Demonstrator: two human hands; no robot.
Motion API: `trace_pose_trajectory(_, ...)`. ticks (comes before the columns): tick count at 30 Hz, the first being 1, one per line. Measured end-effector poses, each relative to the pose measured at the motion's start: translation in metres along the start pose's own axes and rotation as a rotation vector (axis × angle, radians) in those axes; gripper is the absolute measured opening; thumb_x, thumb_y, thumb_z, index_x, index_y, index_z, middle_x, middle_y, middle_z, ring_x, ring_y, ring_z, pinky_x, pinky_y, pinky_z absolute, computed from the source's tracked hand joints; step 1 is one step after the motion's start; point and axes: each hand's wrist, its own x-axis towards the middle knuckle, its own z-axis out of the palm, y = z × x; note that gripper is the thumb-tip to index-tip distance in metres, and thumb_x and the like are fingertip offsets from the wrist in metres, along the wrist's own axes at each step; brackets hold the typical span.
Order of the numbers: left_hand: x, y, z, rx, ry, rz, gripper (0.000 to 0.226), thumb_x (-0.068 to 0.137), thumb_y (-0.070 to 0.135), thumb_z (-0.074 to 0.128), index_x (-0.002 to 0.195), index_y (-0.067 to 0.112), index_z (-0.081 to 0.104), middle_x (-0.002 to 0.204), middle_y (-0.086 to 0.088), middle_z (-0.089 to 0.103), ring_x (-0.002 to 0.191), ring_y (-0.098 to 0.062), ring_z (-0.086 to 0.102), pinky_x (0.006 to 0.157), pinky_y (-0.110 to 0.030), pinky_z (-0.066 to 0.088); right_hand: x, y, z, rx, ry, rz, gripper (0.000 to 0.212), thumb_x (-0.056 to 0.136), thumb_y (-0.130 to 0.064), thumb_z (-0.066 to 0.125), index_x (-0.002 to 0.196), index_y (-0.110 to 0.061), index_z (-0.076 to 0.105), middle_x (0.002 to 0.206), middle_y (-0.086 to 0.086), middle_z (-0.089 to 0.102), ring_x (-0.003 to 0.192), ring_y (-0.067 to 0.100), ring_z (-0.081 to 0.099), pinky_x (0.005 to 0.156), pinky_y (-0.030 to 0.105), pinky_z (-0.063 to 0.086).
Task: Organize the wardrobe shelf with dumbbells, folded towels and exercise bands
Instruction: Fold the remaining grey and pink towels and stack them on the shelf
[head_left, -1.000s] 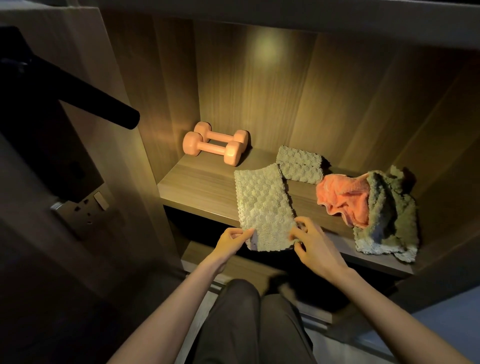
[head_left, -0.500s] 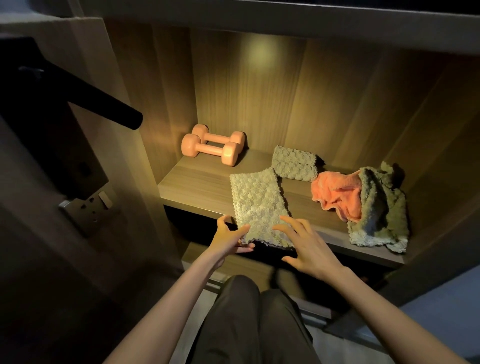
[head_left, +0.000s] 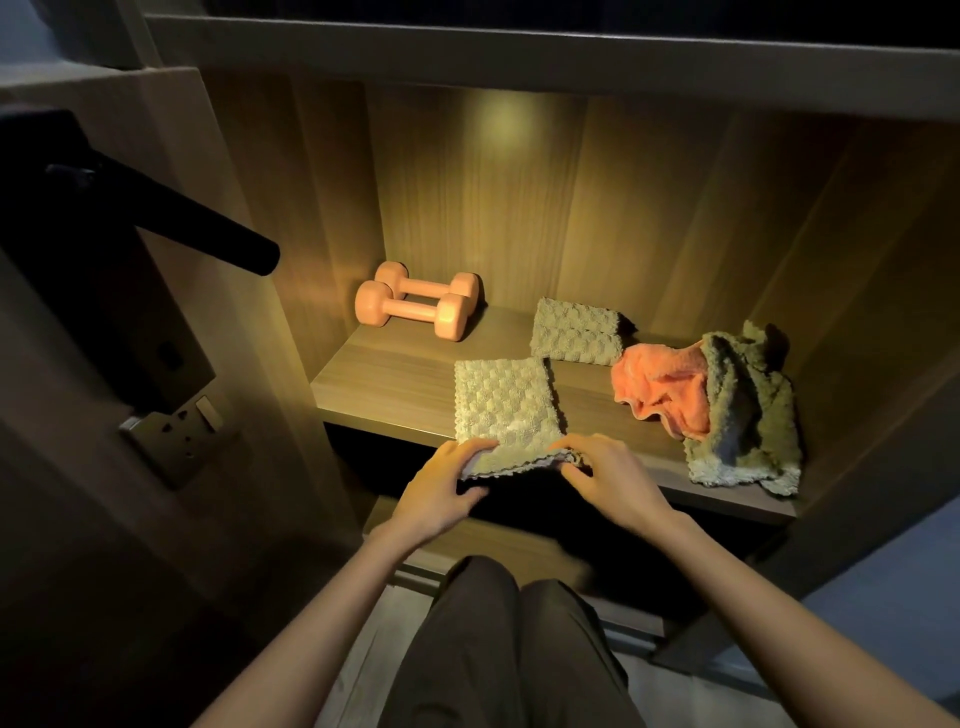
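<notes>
- Two hands work at the shelf (head_left: 384, 387) front: the left hand (head_left: 441, 488) grips the near left corner of a flat towel (head_left: 498, 410), and the right hand (head_left: 613, 475) pinches its near right corner.
- The flat towel stretches away from the hands across the shelf, its near edge lifted off the front.
- One folded towel (head_left: 576, 332) lies just beyond it.
- Two dumbbells (head_left: 413, 312) lie side by side, far beyond the left hand.
- Two crumpled towels lie beyond the right hand, touching: one orange towel (head_left: 660, 389) and one green towel (head_left: 748, 421).
</notes>
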Motion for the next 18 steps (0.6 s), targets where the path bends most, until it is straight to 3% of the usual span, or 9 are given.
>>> trace_pose_trajectory(2,0.005,0.002,0.005,0.046,0.062,-0.029,0.038,0.090,0.024,0.062,0.124,0.037,0.053,0.119,0.008,0.053,0.105,-0.011,0.053,0.087,-0.032,0.048,0.003,0.004,-0.002,-0.028,-0.009,0.030,0.031,0.095,-0.028,0.054,0.125,-0.032,0.057,0.107,-0.002,0.055,0.088,0.013,0.057,0.073,0.028,0.043)
trace_pose_trajectory(8,0.026,0.012,0.021,0.263,0.086,-0.026,0.033,0.092,0.027,0.058,0.124,0.025,0.062,0.097,0.003,0.036,0.100,-0.014,0.038,0.070,-0.022,0.036,0.010,0.025,-0.011,-0.113,0.027,0.126,0.030,0.096,-0.023,0.051,0.123,-0.034,0.056,0.097,-0.007,0.046,0.080,0.012,0.051,0.066,0.028,0.039)
trace_pose_trajectory(11,0.036,0.028,0.035,0.313,0.204,0.036,0.031,0.089,0.020,0.061,0.118,0.026,0.067,0.103,0.003,0.037,0.102,-0.017,0.035,0.078,-0.021,0.036,0.016,0.038,-0.019,-0.063,0.033,0.164,0.029,0.096,-0.017,0.048,0.117,-0.034,0.059,0.111,-0.002,0.058,0.094,0.018,0.055,0.072,0.033,0.044)
trace_pose_trajectory(13,0.042,0.039,0.047,0.316,0.278,0.041,0.033,0.086,0.016,0.063,0.116,0.028,0.068,0.112,0.004,0.043,0.106,-0.016,0.037,0.086,-0.023,0.039,0.019,0.045,-0.024,-0.006,0.063,0.214,0.030,0.095,-0.015,0.048,0.112,-0.035,0.062,0.106,0.000,0.063,0.081,0.016,0.058,0.071,0.034,0.048)
trace_pose_trajectory(15,0.047,0.045,0.061,0.300,0.278,0.030,0.034,0.086,0.014,0.061,0.117,0.026,0.068,0.126,0.007,0.047,0.117,-0.016,0.039,0.096,-0.026,0.040,0.020,0.053,-0.027,0.025,0.096,0.250,0.029,0.095,-0.013,0.050,0.111,-0.033,0.063,0.103,0.001,0.066,0.078,0.014,0.060,0.074,0.036,0.050)
trace_pose_trajectory(18,0.055,0.051,0.080,0.277,0.205,0.041,0.038,0.090,0.016,0.057,0.128,0.020,0.058,0.144,0.006,0.042,0.135,-0.017,0.033,0.111,-0.029,0.029,0.016,0.066,-0.030,-0.042,0.048,0.260,0.029,0.094,-0.013,0.051,0.114,-0.030,0.062,0.108,0.000,0.065,0.092,0.016,0.059,0.081,0.038,0.051)
